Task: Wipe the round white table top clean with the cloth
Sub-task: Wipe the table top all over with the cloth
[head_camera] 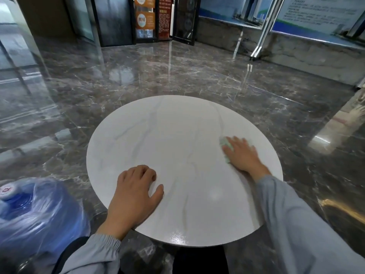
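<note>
White marble-veined table top (177,147) stands on dark glossy floor. Right hand (242,155) lies flat, fingers spread, pressing a pale green cloth (225,144) near the right edge. Left hand (134,196) rests near the front edge, fingers curled, holding nothing.

A building lobby or entrance hall
Polished dark marble floor (177,76), glass doors (116,20), wall notice boards (316,14) and a water jug (29,210) surrounded the table

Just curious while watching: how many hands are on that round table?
2. The left hand rests on the near left of the table top, fingers curled. The right hand lies flat at the right side, pressing down a pale green cloth.
</note>
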